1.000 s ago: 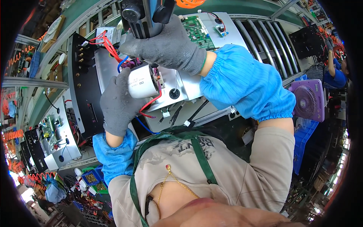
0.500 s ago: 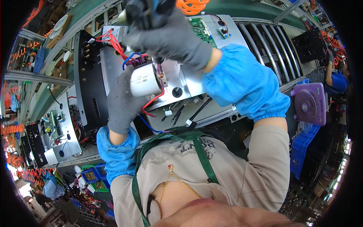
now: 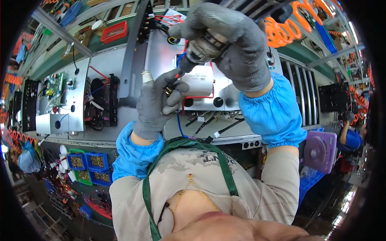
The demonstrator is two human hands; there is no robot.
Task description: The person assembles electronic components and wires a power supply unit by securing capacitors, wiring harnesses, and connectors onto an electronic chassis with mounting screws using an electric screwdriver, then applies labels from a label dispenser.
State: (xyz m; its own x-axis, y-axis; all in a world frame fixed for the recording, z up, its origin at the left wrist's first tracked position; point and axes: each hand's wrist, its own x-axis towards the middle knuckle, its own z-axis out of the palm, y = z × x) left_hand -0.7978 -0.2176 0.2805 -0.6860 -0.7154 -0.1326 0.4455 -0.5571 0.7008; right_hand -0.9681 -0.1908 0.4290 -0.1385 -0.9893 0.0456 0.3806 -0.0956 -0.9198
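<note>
My right hand (image 3: 243,48), in a grey glove, is wrapped round a power screwdriver (image 3: 207,44) tilted down to the left. Its bit (image 3: 177,76) reaches the fingers of my left hand (image 3: 152,100), also gloved. There, thumb and fingers are closed about a small brass-coloured screw (image 3: 168,92) at the bit's end. Just right of these fingers a white cylindrical capacitor (image 3: 199,80) lies on a shiny metal chassis (image 3: 159,52). A red wire (image 3: 197,97) runs along the capacitor's lower side. The driver and my right hand hide much of the chassis behind.
A black panel (image 3: 134,52) stands along the chassis's left side. Loose cables (image 3: 205,125) lie at its near edge. Steel rollers (image 3: 305,96) are at right, beside a purple fan (image 3: 319,152). Blue bins of small brass parts (image 3: 96,160) sit lower left. Orange coiled hoses (image 3: 281,34) hang above.
My left hand has let go of the capacitor and now holds a screw at the bit. The driver has come down and turned toward the left hand. The whole view has shifted.
</note>
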